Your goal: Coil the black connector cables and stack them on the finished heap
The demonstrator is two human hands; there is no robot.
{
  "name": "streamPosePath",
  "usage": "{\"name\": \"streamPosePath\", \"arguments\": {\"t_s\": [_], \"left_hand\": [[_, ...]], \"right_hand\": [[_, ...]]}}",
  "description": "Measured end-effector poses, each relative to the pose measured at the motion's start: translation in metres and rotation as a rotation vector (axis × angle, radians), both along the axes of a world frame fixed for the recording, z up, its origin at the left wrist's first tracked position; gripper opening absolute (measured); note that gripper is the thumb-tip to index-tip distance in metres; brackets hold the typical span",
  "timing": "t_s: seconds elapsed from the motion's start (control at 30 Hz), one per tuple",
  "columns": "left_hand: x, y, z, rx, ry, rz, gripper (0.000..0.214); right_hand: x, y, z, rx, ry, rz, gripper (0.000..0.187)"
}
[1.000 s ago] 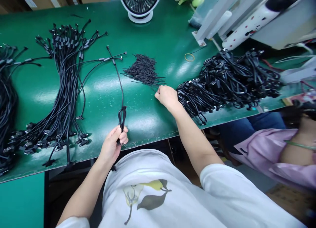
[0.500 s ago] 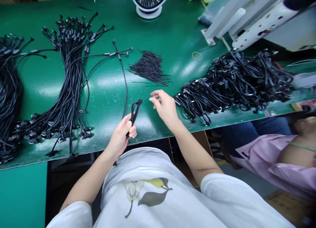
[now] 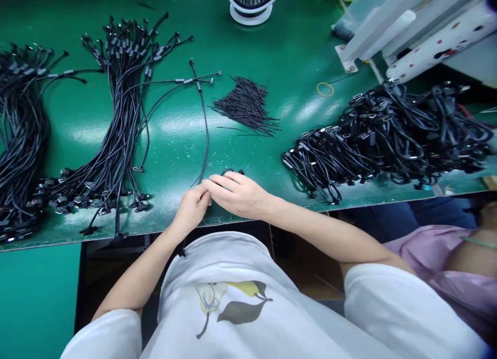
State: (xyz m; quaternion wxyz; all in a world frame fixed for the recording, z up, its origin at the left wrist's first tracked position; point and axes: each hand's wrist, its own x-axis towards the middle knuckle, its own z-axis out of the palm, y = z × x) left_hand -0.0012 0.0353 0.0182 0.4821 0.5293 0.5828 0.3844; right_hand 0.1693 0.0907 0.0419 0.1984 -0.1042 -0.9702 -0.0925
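Note:
My left hand (image 3: 193, 207) grips the folded end of a thin black cable (image 3: 204, 131) at the near edge of the green table (image 3: 272, 43). The cable runs away from me up to a connector end near the middle of the table. My right hand (image 3: 236, 193) has come across and lies over the same folded cable, fingers curled on it beside my left hand; a small loop of the cable shows above its knuckles. A small heap of short black twist ties (image 3: 247, 106) lies behind the hands.
A fanned bundle of black cables (image 3: 116, 120) lies at the left, another bundle (image 3: 19, 136) at the far left edge. A big tangled pile of cables (image 3: 388, 136) fills the right. A white fan (image 3: 252, 1), a rubber band (image 3: 325, 89) and a person in a pink top (image 3: 446, 255) are nearby.
My right hand left the twist ties, swung in and closed on the folded cable beside my left hand. The left hand lowered the cable loop toward the table edge.

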Motion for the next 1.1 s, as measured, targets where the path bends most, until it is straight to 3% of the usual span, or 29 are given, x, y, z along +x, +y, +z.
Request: {"name": "streamPosePath", "arguments": {"t_s": [0.1, 0.33, 0.47, 0.6, 0.7, 0.8, 0.87, 0.93, 1.0, 1.1], "left_hand": [[-0.005, -0.001, -0.003, -0.164, -0.081, -0.115, 0.022], [-0.003, -0.004, -0.009, -0.385, -0.393, -0.163, 0.031], [0.003, -0.005, -0.006, -0.416, -0.498, -0.084, 0.02], [0.009, -0.003, 0.006, -0.421, -0.676, 0.084, 0.006], [0.012, 0.002, 0.011, -0.406, -0.8, 0.237, 0.009], [0.012, 0.006, 0.009, -0.294, -0.842, 0.364, 0.018], [0.01, 0.008, 0.008, -0.167, -0.809, 0.387, 0.023], [0.006, 0.006, 0.01, -0.017, -0.681, 0.351, 0.018], [0.001, 0.002, 0.013, 0.108, -0.46, 0.247, 0.01], [-0.003, -0.003, 0.013, 0.204, -0.118, 0.026, 0.025]], "right_hand": [[0.002, 0.004, 0.004, 0.066, -0.129, 0.107, 0.025], [0.004, 0.002, 0.014, 0.197, -0.214, 0.196, 0.024], [-0.001, 0.004, 0.022, 0.158, -0.235, 0.232, 0.03], [-0.01, 0.005, 0.018, 0.153, -0.257, 0.083, 0.031], [-0.017, 0.007, 0.01, -0.058, -0.224, -0.116, 0.025], [-0.021, 0.008, 0.005, -0.411, -0.056, -0.351, 0.023], [-0.021, 0.008, 0.004, -0.688, 0.133, -0.417, 0.024], [-0.019, 0.009, 0.004, -0.951, 0.277, -0.402, 0.026], [-0.015, 0.009, 0.006, -1.101, 0.327, -0.382, 0.028], [-0.009, 0.008, 0.009, -1.013, 0.348, -0.432, 0.029]]}}
